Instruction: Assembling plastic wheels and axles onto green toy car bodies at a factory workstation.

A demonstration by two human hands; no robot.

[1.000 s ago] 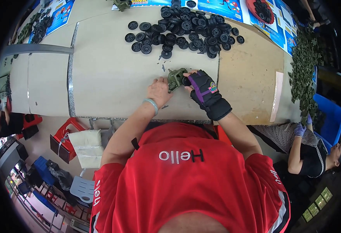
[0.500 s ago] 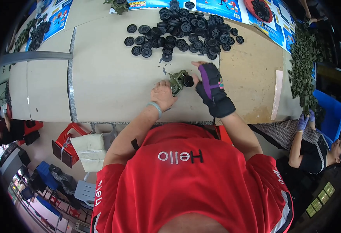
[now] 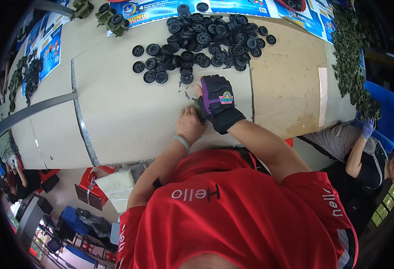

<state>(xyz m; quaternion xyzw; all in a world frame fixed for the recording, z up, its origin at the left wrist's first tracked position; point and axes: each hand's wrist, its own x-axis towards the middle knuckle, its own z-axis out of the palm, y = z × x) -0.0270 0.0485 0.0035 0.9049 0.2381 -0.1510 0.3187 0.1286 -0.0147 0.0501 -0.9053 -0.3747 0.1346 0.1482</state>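
Note:
On the cardboard-covered table, my bare left hand (image 3: 190, 125) is closed on the near left side of a small olive-green toy vehicle (image 3: 200, 112). My right hand (image 3: 217, 98), in a black and purple fingerless glove, curls over the vehicle's right side from above. Most of the vehicle is hidden under the two hands, as is the black wheel on it. Just beyond them spreads a heap of loose black toy wheels (image 3: 201, 38). Small dark scraps (image 3: 187, 95) lie between the heap and my hands.
Two more green toy vehicles, one (image 3: 112, 19) with a black wheel, stand at the far left. Green parts (image 3: 349, 54) pile up along the right, where a co-worker's gloved hand (image 3: 368, 127) touches them beside a blue bin (image 3: 387, 114). A grey metal bar (image 3: 35, 112) crosses the left.
My right hand has moved left from beside the wheel and now covers the toy vehicle. My left hand stays on it. The head view has shifted, showing more of the far left.

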